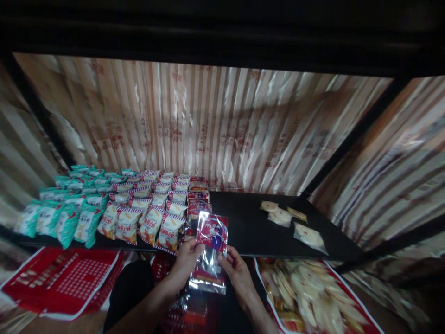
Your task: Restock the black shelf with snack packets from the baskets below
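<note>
A shiny red-and-silver snack packet point(210, 246) is held upright between my two hands, in front of the shelf edge. My left hand point(187, 260) pinches its left side, thumb on the front. On its right side my right hand point(236, 269) grips it with thumb and fingers. Just behind, a column of similar red packets point(199, 204) stands on the black shelf point(239, 218). To the left of that column are rows of white-and-orange snack bags point(149, 222) with striped tops, then rows of teal bags point(66, 213).
Several flat pale packets point(309, 237) lie on the shelf's right part. Below sit a red basket point(66, 278) at left and a bag of pale wrapped pieces point(309, 292) at right. Dark posts point(358, 144) and striped sheeting point(222, 125) enclose the shelf.
</note>
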Demonstrator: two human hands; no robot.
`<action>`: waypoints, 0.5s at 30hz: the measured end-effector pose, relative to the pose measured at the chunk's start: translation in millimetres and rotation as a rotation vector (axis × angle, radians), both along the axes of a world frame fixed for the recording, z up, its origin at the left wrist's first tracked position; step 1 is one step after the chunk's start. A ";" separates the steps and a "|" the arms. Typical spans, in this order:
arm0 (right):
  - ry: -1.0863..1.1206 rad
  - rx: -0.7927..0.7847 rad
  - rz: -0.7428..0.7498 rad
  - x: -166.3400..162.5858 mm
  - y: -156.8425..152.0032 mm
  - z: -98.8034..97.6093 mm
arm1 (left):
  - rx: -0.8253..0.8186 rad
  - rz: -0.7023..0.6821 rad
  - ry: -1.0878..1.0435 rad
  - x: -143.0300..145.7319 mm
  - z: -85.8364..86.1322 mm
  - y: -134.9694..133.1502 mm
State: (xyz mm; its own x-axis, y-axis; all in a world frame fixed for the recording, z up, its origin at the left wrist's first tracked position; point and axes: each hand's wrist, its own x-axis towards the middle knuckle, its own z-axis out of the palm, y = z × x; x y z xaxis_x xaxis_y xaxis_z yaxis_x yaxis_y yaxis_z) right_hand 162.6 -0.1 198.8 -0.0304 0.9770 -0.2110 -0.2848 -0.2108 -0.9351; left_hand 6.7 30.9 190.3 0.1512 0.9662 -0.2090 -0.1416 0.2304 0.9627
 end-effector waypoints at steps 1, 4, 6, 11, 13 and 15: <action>-0.003 0.004 -0.021 -0.8 3.8 2.2 | 0.007 0.020 0.029 1.7 2.0 5.4; -0.005 0.030 -0.093 -2.6 17.7 9.4 | 0.009 0.048 0.056 6.7 10.4 21.0; 0.014 0.032 -0.130 -2.8 28.5 14.2 | 0.023 0.041 0.025 9.8 17.0 30.0; 0.073 -0.034 -0.183 1.3 56.5 22.6 | 0.053 0.062 0.157 17.0 24.3 53.1; 0.095 -0.046 -0.158 3.3 66.6 23.1 | 0.091 0.085 0.219 19.9 23.7 65.0; 0.105 -0.044 -0.130 4.3 76.4 21.2 | 0.114 0.118 0.275 22.6 23.5 78.0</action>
